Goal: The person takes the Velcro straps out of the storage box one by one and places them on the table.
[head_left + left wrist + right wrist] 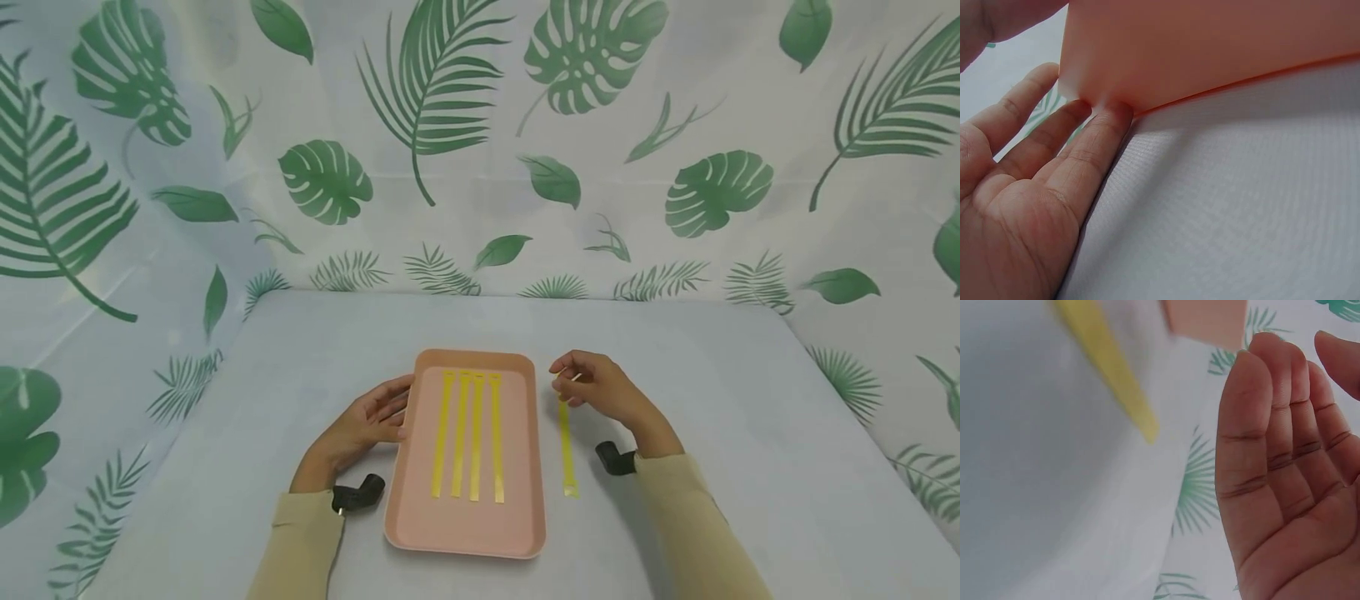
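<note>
A pink tray (465, 533) holds several flat yellow straps (476, 437) side by side, each wider at its far end. At the tray's left side is my left hand (367, 425), its fingertips (1110, 115) against the outer wall in the left wrist view. My right hand (600, 392) hovers right of the tray, over the far end of another yellow strap (567, 450), whose wider end points toward me. In the right wrist view the fingers (1244, 425) are fairly straight, the thumb (1341, 362) stands apart, and this strap shows separate from the hand.
The white tabletop (225, 467) extends around the tray. A leaf-patterned curtain (480, 208) closes off the back and both sides. Black wrist mounts (358, 493) sit on both forearms, one close to the tray's left edge.
</note>
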Motion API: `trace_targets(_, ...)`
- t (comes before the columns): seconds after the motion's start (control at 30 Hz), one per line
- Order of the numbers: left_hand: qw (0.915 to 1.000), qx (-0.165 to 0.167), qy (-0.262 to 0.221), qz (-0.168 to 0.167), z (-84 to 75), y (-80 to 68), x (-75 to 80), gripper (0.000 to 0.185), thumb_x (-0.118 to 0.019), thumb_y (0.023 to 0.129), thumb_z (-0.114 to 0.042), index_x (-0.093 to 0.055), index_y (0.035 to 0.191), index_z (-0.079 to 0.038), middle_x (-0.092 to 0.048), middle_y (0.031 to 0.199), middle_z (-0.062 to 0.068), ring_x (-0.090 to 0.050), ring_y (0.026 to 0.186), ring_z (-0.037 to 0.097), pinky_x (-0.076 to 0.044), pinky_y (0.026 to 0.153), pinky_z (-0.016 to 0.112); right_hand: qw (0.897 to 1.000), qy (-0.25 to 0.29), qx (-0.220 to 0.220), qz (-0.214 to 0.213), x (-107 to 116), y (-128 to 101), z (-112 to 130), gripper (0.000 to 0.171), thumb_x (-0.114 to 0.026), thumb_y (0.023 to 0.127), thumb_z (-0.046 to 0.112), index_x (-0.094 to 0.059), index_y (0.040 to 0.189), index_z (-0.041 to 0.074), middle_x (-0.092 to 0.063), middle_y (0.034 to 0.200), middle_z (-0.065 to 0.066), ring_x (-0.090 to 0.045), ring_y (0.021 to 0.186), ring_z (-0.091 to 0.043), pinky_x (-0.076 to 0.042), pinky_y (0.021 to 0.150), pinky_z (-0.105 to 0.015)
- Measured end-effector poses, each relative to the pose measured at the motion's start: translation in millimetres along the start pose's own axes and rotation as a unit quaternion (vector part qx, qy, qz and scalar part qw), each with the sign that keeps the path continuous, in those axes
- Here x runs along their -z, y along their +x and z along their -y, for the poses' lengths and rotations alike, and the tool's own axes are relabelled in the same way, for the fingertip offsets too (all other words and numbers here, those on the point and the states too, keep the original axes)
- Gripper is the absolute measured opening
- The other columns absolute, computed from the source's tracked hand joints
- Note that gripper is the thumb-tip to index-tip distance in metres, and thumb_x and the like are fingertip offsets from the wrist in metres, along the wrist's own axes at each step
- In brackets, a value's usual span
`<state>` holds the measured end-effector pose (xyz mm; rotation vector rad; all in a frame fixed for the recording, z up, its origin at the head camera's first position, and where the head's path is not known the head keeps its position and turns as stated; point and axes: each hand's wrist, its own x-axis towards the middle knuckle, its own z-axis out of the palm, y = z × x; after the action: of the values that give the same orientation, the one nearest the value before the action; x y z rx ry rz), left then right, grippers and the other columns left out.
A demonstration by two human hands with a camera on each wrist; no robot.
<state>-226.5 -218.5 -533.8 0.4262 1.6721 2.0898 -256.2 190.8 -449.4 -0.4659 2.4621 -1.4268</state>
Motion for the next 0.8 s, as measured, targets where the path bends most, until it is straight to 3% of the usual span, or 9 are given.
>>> trace_targets(0.27, 1.0, 0.002, 0.003, -0.006, -1.2, 0.4, -0.7, 0.093, -0.078, 0.089, 0.007, -0.027, 0.167, 0.008, -0.03, 0.172, 0.029, -0.03, 0.159, 0.044, -0.048, 0.116, 0.029, 0.999, 0.007, 0.036, 0.006, -5, 12, 6, 0.022, -0.069, 0.101, -0.001, -0.067, 0.12, -0.012, -0.072, 0.106, -0.016, -0.072, 0.093, -0.032, -0.062, 0.075, -0.029)
trace_targets(0.4, 1.0, 0.0, 0.005, -0.005, -1.1, 0.6, -0.1, 0.093, -0.079, 0.089, 0.007, -0.027, 0.167, 0.008, -0.03, 0.172, 0.029, -0.03, 0.159, 0.044, -0.048, 0.116, 0.029, 0.998, 0.009, 0.054, 0.011, -8, 17, 8, 0.023, -0.07, 0.1, -0.002, -0.067, 0.12, -0.013, -0.071, 0.111, -0.019, -0.071, 0.095, -0.029, -0.061, 0.075, -0.029)
trace_targets(0.6, 0.9999, 0.002, 0.008, -0.006, -1.2, 1.3, 0.7, 0.093, -0.078, 0.089, 0.007, -0.027, 0.167, 0.007, -0.03, 0.173, 0.028, -0.031, 0.159, 0.043, -0.048, 0.116, 0.028, 0.997, 0.014, 0.071, 0.017, -14, 23, 15, 0.021, -0.071, 0.099, -0.004, -0.067, 0.118, -0.013, -0.071, 0.113, -0.025, -0.072, 0.095, -0.034, -0.061, 0.074, -0.029)
trace_targets(0.8, 0.9999, 0.001, 0.011, -0.008, -2.5, 1.1, 0.3, 0.094, -0.079, 0.088, 0.007, -0.028, 0.167, 0.007, -0.029, 0.173, 0.027, -0.028, 0.16, 0.044, -0.048, 0.115, 0.027, 0.996, 0.008, 0.086, 0.033, -18, 29, 20, 0.025, -0.072, 0.1, -0.004, -0.066, 0.121, -0.015, -0.07, 0.115, -0.025, -0.071, 0.097, -0.027, -0.062, 0.078, -0.028)
